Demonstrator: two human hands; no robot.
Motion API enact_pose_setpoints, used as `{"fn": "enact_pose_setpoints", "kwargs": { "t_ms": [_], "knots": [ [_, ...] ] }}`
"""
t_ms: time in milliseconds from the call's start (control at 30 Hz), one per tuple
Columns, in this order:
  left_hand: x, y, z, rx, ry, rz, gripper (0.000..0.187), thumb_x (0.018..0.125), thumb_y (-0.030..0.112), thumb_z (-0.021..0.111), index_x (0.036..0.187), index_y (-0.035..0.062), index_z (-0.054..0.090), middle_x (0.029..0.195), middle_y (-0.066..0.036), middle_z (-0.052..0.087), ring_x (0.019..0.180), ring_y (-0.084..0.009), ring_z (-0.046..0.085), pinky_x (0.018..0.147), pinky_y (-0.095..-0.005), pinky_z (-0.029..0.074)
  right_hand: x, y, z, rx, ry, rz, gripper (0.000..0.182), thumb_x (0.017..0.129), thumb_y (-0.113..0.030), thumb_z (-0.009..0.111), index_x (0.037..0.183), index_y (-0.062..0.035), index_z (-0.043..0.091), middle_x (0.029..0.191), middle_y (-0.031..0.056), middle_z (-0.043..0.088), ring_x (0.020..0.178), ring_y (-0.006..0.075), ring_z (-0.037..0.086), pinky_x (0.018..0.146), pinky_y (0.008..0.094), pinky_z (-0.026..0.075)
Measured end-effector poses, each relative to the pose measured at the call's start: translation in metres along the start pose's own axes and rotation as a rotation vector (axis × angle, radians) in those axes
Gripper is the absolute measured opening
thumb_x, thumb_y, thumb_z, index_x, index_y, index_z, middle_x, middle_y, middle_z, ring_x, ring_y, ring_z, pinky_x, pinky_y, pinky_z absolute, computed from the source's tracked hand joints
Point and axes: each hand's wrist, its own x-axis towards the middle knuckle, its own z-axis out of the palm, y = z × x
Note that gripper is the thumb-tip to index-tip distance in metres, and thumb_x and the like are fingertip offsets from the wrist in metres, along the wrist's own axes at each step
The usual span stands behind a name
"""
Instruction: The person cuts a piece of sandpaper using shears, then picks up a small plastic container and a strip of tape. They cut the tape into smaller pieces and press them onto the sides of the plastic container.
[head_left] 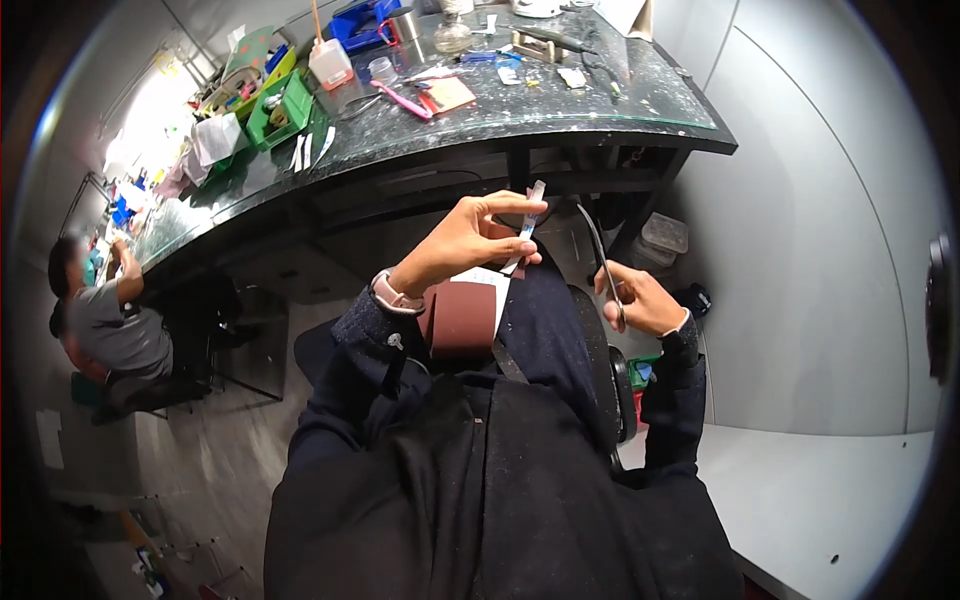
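Observation:
My left hand (478, 235), raised above my lap, pinches a narrow sandpaper strip (529, 225), whose pale back carries blue print. Just below that hand, a curled brown sandpaper sheet (464, 318) with a white back rests on my lap. Off to the right, my right hand (640, 300) is closed around the handles of a pair of scissors (603, 262). The blades point up and toward the bench, apart from the strip. Whether the blades are parted is hard to make out.
In front stands a dark workbench (420, 140) bearing a green bin (280, 112), a pink-handled tool (402, 100), an orange paper piece (447, 94) and a bottle (331, 64). A person (115, 320) sits at the far left. A white surface (810, 500) lies right; plastic containers (663, 238) sit below the bench.

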Motion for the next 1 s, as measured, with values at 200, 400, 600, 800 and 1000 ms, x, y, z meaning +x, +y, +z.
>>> {"fn": "enact_pose_setpoints", "kwargs": {
  "t_ms": [200,400,600,800,1000],
  "knots": [
    [-0.006,0.006,-0.002,0.063,0.004,0.057,0.050,0.077,0.002,0.071,0.124,0.0020,0.053,0.129,-0.009,0.043,0.085,-0.0182,0.067,0.068,-0.0219,0.054,0.008,0.001,0.014,-0.135,-0.172,-0.184,0.091,0.056,-0.090,0.048,0.088,-0.0047,0.048,0.068,0.0004,0.045,0.061,0.0107,0.046,0.057,0.0278,0.038],
    [-0.004,-0.005,0.000,0.118,-0.178,0.080,0.053,0.073,-0.001,0.074,0.123,0.0021,0.055,0.127,-0.012,0.048,0.083,-0.0163,0.066,0.067,-0.0205,0.054,0.014,-0.011,0.015,-0.229,-0.308,-0.182,0.100,0.049,-0.096,0.041,0.090,-0.0053,0.053,0.063,0.0036,0.048,0.060,0.0159,0.051,0.055,0.0326,0.038],
    [-0.003,-0.007,0.008,0.073,-0.236,0.054,0.054,0.070,-0.008,0.071,0.122,0.0017,0.056,0.126,-0.014,0.050,0.088,-0.0170,0.065,0.073,-0.0223,0.055,0.017,-0.019,0.021,-0.180,-0.360,-0.143,0.100,0.045,-0.094,0.047,0.089,-0.0050,0.054,0.061,-0.0002,0.044,0.057,0.0121,0.047,0.053,0.0284,0.035],
    [-0.003,-0.008,0.009,0.051,-0.248,0.004,0.052,0.071,-0.004,0.073,0.120,0.0010,0.056,0.127,-0.016,0.050,0.088,-0.0188,0.065,0.077,-0.0263,0.056,0.021,-0.003,0.029,-0.043,-0.366,-0.181,0.070,0.064,-0.071,0.064,0.082,-0.0068,0.043,0.065,-0.0011,0.042,0.059,0.0115,0.040,0.055,0.0276,0.034],
    [-0.004,-0.006,0.006,0.074,-0.291,0.003,0.053,0.071,-0.002,0.074,0.121,-0.0002,0.056,0.128,-0.016,0.049,0.085,-0.0179,0.065,0.074,-0.0262,0.056,0.015,0.004,0.044,-0.051,-0.319,-0.173,0.081,0.058,-0.085,0.053,0.079,-0.0076,0.041,0.065,0.0010,0.040,0.061,0.0134,0.043,0.054,0.0312,0.033]
  ]
}}
